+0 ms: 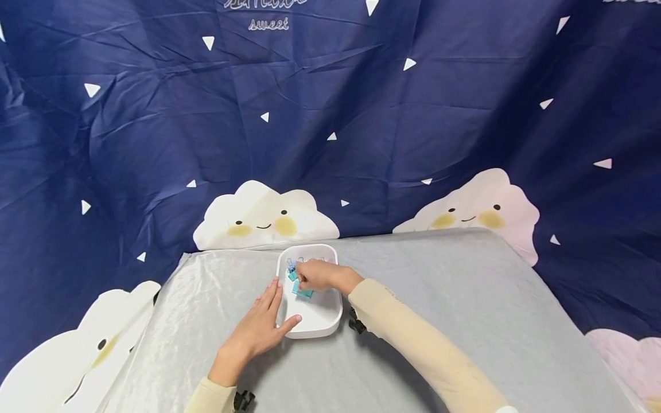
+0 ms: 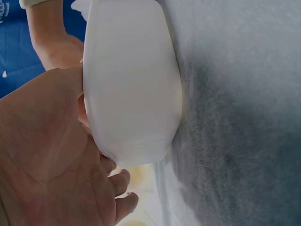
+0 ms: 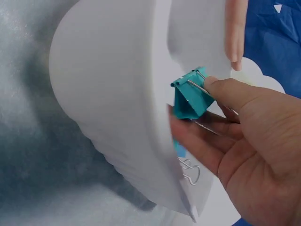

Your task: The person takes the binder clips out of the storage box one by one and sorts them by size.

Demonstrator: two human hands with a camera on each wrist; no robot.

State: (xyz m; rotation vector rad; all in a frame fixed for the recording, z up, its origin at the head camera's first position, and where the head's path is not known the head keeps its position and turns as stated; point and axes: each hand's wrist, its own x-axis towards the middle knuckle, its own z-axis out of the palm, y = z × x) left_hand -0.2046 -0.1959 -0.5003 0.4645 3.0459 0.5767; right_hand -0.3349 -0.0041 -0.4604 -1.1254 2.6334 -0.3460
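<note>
A white plastic container (image 1: 311,321) stands on the grey cloth. Inside it, my right hand (image 1: 321,275) pinches a teal binder clip (image 3: 194,96) by its wire handles, thumb on the handle side. Another binder clip with silver wire handles (image 3: 190,173) and a blue body lies behind the rim in the right wrist view, partly hidden by the container's wall. More teal shows beside the right fingers in the head view. My left hand (image 1: 260,324) rests on the container's left rim with fingers extended and the thumb over the front left corner.
Grey cloth (image 1: 454,287) covers the table around the container. A dark blue curtain (image 1: 361,132) with white clouds and triangles hangs behind the table's far edge. Black straps with a buckle (image 1: 356,322) show under the right forearm.
</note>
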